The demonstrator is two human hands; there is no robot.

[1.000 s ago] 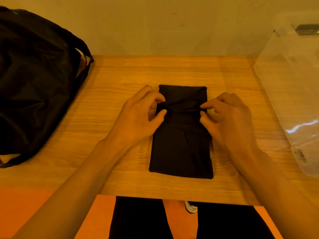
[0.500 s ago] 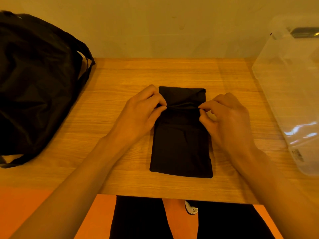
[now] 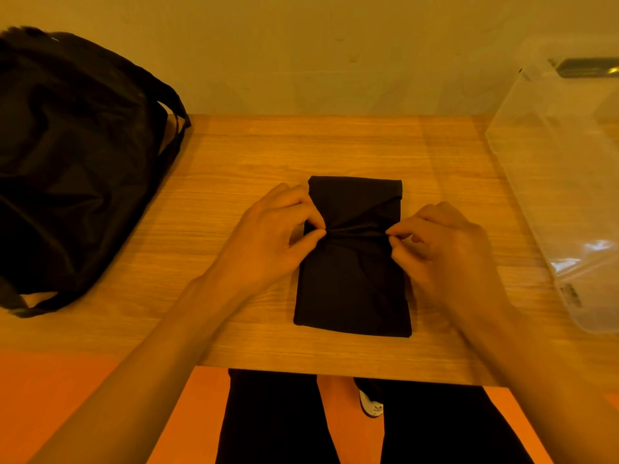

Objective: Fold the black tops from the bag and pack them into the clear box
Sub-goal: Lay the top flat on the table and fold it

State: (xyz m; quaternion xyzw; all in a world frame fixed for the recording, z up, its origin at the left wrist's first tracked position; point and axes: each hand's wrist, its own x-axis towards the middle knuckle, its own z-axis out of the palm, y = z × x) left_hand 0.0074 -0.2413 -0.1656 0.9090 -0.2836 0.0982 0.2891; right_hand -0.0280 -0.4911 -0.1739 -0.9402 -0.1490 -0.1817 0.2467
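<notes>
While left hand (image 3: 268, 242) and right hand (image 3: 445, 249) each pinch one side of the black top (image 3: 351, 289) at its middle crease, it lies centred on the table (image 3: 234, 162), nearer the front edge. Advice: lift both pinches evenly, align corners, press flat.

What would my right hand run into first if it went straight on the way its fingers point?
The right hand points across the black top it pinches, toward the left hand; pushing on along the bunched fold, it would probably meet that hand's fingertips first.
</notes>
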